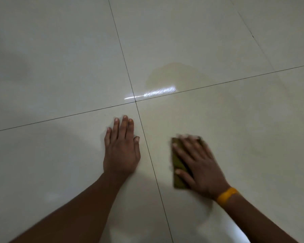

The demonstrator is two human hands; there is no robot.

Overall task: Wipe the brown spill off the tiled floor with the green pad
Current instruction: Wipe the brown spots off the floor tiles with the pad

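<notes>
On a pale tiled floor (pixel 60 67), a person's left hand (pixel 121 153) lies flat, fingers straight, just left of a grout line. The right hand (pixel 198 165), blurred, presses spread fingers onto a green pad (pixel 177 162) on the tile to the right, holding it down without curling round it. A faint brown spill (pixel 167 74) lies well beyond, near where four tiles meet. A yellow band (pixel 226 194) circles the right wrist.

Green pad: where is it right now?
Head view, lower right: the green pad lies flat on the floor under the right hand, nearer than the brown spill.
</notes>
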